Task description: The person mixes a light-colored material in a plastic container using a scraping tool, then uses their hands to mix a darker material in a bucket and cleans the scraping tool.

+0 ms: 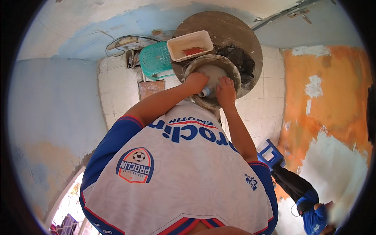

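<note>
Under my fingers (226,91) I see a pale grey round clay slab (213,73), rimmed by a mottled brown and cream mould (233,67). Between my fingers sits a small blue and white tube-like thing (205,92). Beyond them, a cream rectangular plastic tub (190,45) holds rust-red paste on the dark brown round bench (231,29). Left of it stands a teal lattice-patterned plastic stool (156,59). My white jersey (176,172) has blue sleeves with red trim.
</note>
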`<action>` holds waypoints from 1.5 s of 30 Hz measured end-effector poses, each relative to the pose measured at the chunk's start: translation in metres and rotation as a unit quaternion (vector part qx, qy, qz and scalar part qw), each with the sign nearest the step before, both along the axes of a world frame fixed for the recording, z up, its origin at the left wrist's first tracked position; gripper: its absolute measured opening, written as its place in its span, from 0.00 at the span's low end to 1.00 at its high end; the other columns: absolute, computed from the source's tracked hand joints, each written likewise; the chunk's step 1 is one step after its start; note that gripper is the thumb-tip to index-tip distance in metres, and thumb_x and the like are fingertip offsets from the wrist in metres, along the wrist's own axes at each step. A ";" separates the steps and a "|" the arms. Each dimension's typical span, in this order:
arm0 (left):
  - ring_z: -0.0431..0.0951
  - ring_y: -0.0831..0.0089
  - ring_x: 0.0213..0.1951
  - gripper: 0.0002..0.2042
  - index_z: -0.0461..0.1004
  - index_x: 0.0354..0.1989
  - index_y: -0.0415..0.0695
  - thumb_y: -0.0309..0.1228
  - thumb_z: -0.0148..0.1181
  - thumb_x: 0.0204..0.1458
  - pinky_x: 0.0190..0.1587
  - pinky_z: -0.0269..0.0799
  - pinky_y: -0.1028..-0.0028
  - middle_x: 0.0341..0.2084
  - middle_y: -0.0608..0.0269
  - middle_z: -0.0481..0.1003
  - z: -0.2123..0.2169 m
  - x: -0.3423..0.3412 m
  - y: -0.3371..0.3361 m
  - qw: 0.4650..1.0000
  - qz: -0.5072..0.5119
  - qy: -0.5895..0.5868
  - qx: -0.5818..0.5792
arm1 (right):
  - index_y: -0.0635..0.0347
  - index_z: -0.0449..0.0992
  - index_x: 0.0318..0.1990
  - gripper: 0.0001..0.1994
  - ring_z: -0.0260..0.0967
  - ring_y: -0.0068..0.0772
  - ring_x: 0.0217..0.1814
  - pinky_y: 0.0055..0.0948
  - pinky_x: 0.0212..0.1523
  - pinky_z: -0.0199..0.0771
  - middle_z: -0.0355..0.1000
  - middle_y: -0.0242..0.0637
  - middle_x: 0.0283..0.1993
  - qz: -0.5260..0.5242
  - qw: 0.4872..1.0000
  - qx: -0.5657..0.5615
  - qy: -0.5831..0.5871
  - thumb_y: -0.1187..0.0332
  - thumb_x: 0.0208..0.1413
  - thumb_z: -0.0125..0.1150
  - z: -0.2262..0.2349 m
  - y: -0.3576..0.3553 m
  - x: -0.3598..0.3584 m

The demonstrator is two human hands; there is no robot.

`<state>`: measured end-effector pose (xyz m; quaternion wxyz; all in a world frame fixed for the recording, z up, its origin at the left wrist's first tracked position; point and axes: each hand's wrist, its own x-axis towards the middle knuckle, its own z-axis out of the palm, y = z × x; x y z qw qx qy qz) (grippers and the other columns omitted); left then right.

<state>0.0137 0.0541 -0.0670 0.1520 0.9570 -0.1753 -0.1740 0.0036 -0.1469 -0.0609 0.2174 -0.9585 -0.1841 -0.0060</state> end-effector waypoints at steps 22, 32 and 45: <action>0.81 0.57 0.53 0.19 0.82 0.51 0.45 0.34 0.64 0.50 0.53 0.78 0.59 0.49 0.51 0.80 -0.024 0.029 -0.020 0.958 -0.181 0.168 0.145 | 0.60 0.78 0.53 0.17 0.69 0.56 0.62 0.47 0.60 0.73 0.72 0.48 0.61 -0.063 0.993 0.096 -0.033 0.74 0.55 0.60 0.004 0.003 -0.006; 0.79 0.47 0.49 0.18 0.77 0.56 0.46 0.35 0.62 0.56 0.53 0.75 0.53 0.45 0.47 0.78 0.056 0.003 0.014 0.988 -0.001 -0.069 -0.141 | 0.60 0.77 0.56 0.18 0.62 0.59 0.70 0.50 0.62 0.73 0.63 0.49 0.69 -0.031 0.999 -0.026 -0.021 0.74 0.56 0.63 0.016 0.000 -0.021; 0.79 0.46 0.52 0.20 0.75 0.59 0.49 0.35 0.62 0.57 0.55 0.75 0.54 0.52 0.49 0.79 0.063 -0.004 -0.005 0.976 0.072 -0.012 -0.203 | 0.57 0.75 0.57 0.19 0.71 0.53 0.60 0.48 0.55 0.77 0.71 0.45 0.62 0.013 1.000 0.002 -0.014 0.69 0.57 0.64 0.039 -0.012 -0.009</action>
